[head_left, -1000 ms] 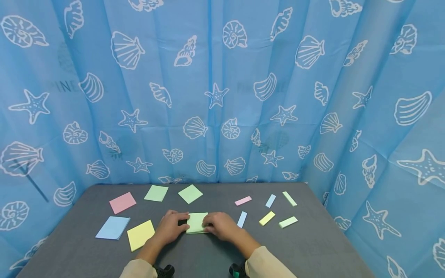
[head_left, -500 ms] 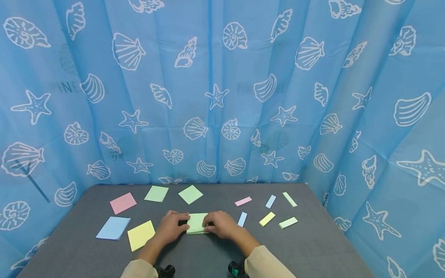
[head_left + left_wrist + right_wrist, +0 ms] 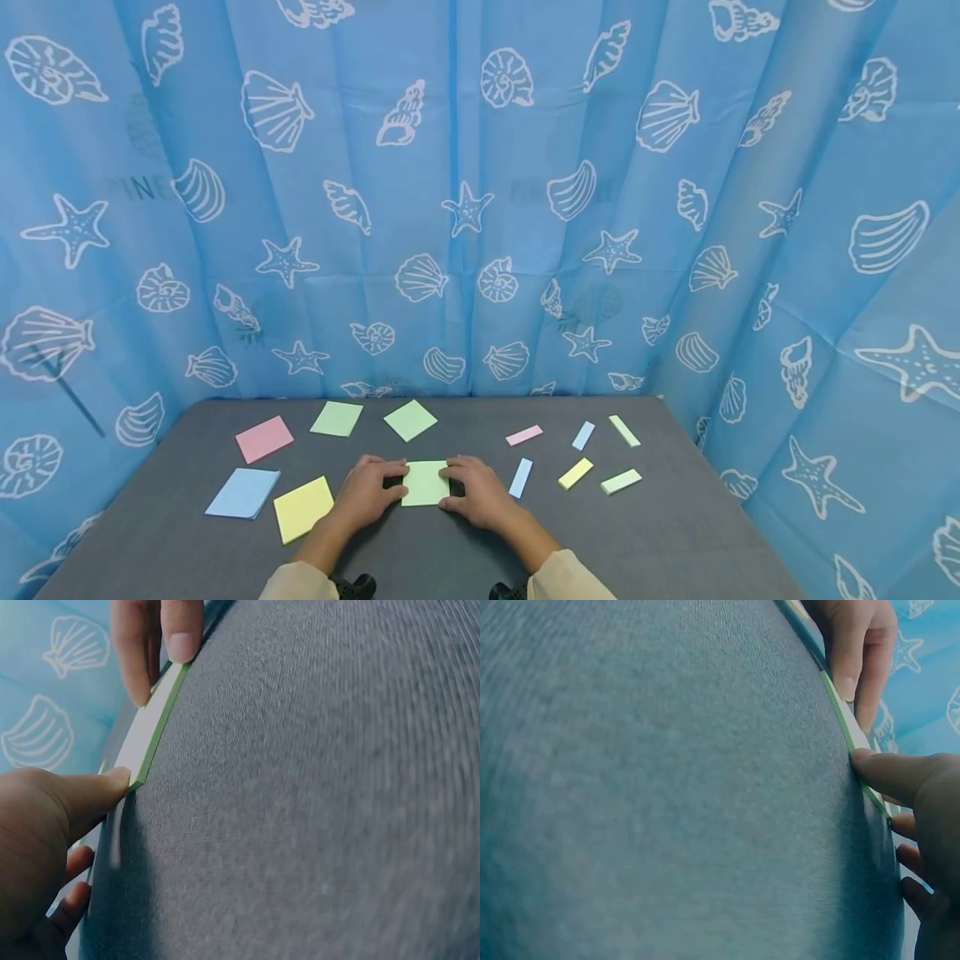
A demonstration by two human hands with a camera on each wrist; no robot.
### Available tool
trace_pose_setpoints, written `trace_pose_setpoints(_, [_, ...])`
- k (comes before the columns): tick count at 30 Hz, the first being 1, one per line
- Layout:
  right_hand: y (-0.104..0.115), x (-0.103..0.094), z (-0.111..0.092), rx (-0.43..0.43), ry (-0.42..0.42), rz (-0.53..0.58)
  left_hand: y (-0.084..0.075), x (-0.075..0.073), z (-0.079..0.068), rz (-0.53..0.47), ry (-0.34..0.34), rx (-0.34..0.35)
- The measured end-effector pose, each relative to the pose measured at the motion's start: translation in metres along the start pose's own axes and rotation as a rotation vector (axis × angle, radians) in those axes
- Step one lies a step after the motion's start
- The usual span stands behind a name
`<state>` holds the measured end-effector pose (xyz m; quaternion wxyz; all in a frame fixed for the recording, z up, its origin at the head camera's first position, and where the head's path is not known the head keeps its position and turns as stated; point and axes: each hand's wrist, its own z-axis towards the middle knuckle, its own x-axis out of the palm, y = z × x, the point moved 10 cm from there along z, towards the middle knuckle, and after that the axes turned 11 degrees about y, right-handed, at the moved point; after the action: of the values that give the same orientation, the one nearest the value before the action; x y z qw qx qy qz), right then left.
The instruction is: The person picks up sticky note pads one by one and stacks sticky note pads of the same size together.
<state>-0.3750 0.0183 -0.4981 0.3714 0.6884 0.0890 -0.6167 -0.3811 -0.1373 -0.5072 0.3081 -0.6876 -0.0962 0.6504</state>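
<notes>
A light green sticky note pad (image 3: 425, 483) lies flat on the grey table in front of me, its thin green side edge showing in both wrist views. My left hand (image 3: 367, 492) holds its left side, thumb at the near corner and index finger at the far corner. On the opposite side my right hand (image 3: 478, 493) grips the pad's right edge, with the thumb (image 3: 877, 766) low against it. The other fingers of both hands curve down beside the pad.
To the left lie square sticky notes: pink (image 3: 265, 439), blue (image 3: 243, 492), yellow (image 3: 303, 509) and two green ones (image 3: 411, 420) farther back. Narrow strips, including a pink strip (image 3: 524, 435) and a yellow strip (image 3: 576, 473), lie right. A blue shell-print curtain (image 3: 465, 317) hangs behind.
My right hand's fingers have drawn back rightward from the pad's top to its edge, so more of its face shows. The pad's lower right edge now looks even. My left hand stays put.
</notes>
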Motion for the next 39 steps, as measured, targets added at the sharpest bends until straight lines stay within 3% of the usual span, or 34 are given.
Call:
trace_pose_setpoints(5, [-0.007, 0.003, 0.0, 0.017, 0.006, 0.021, 0.002, -0.001, 0.002, -0.016, -0.005, 0.01])
trace_pose_setpoints(12, [-0.005, 0.001, -0.001, 0.018, 0.009, 0.045, 0.011, -0.009, 0.007, 0.012, -0.093, 0.009])
trace_pose_setpoints(20, [-0.004, -0.002, -0.003, 0.02, 0.002, 0.055, 0.013, -0.019, 0.024, 0.159, -0.142, 0.031])
trace_pose_setpoints(26, [-0.003, 0.001, 0.0, 0.013, 0.0, 0.044, 0.02, -0.018, 0.036, 0.273, -0.105, 0.0])
trace_pose_setpoints(39, [-0.005, 0.001, 0.001, 0.03, 0.002, 0.025, 0.016, -0.011, 0.057, 0.372, 0.102, -0.029])
